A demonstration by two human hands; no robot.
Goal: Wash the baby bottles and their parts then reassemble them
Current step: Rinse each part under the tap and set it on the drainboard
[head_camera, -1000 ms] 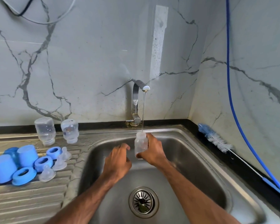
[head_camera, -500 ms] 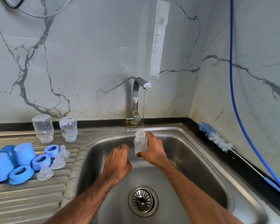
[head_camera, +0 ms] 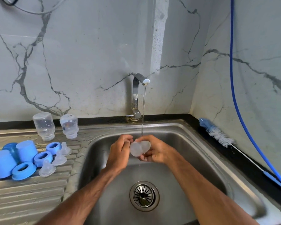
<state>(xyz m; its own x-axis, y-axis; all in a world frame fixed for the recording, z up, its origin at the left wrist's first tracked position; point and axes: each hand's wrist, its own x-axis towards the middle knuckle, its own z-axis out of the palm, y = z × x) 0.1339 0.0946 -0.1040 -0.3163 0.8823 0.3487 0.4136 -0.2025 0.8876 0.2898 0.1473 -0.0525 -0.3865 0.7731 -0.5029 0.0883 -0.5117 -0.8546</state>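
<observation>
The bottle (head_camera: 136, 150) was now laid on its side over the sink (head_camera: 177, 127), where before it was held straight up under the tap (head_camera: 140, 80). It was held by both hands: the right grip (head_camera: 156, 152) was curled under it and the left grip (head_camera: 120, 150) was closed on its other side. It was likely being tipped out, so its rinse looked nearly done.

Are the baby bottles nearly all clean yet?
About halfway. Two bottles drain upside down on the drainboard, beside the blue caps, rings and clear teats, so those look washed. The third bottle is held by the left hand and right hand under the running tap. Nothing is screwed together yet, so all the reassembling is left.
</observation>
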